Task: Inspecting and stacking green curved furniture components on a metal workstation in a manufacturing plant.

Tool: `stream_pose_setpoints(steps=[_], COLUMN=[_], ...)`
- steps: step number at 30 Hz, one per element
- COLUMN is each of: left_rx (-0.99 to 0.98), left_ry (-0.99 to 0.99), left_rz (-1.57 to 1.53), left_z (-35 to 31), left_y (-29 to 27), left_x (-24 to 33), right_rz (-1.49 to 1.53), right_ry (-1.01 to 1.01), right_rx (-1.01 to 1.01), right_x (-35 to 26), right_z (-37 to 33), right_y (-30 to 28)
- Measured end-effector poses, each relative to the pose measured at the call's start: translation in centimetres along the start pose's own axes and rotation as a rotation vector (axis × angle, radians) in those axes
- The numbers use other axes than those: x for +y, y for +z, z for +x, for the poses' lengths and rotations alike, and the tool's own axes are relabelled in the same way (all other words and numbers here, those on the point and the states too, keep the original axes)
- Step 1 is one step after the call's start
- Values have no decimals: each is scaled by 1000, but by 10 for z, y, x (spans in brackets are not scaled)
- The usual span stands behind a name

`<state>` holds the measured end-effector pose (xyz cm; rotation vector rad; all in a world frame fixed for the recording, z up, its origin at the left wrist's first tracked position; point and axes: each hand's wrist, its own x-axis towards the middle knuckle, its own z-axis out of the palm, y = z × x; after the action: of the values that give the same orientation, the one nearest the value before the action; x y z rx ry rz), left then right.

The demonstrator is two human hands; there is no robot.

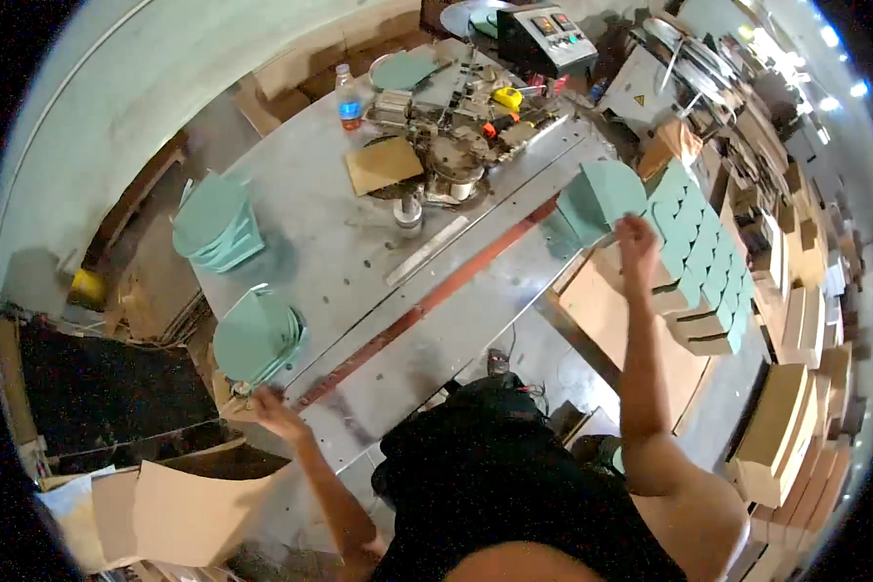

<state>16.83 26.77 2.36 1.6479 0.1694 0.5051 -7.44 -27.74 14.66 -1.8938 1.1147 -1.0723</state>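
My left hand [279, 415] is at the near left edge of the metal table, its fingers loosely apart by the lower side of a stack of pale green rounded sheets [252, 335]. Farther right, my right hand [636, 242] has its fingers curled at the near edge of a pale green curved-top piece [613, 190], which stands at the table's right end. The fingertips there are small and partly hidden. Beside that hand, rows of similar green curved pieces [703, 252] are packed closely together.
A second green stack [213, 218] lies at the table's far left. Metal fittings [451, 160], a bottle [347, 97], a yellow tape measure [507, 97] and a control box [548, 39] stand at the back. A reddish strip [427, 306] crosses the table. Cardboard [189, 509] lies lower left.
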Motion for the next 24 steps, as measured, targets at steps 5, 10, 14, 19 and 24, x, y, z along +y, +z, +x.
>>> stream_pose_setpoints(steps=[5,10,14,19,24], left_rx=[-203,-470,-512,-356,-243], left_ry=[-320,-308,-280,-325,-384], left_rz=[-71,-6,129,134,98], left_z=[-91,-172,-214,-248,-274], left_y=[39,70,71,64,64], left_x=[3,58,82,88,93], right_rz=[-497,-302,-143,338,381], right_ry=[135,394,337,371,385], right_rx=[81,-122,-135,-239,-194], right_x=[91,137,176,181,190], right_z=[105,145,161,172,188], right_y=[-53,-32,-31,-41,-68])
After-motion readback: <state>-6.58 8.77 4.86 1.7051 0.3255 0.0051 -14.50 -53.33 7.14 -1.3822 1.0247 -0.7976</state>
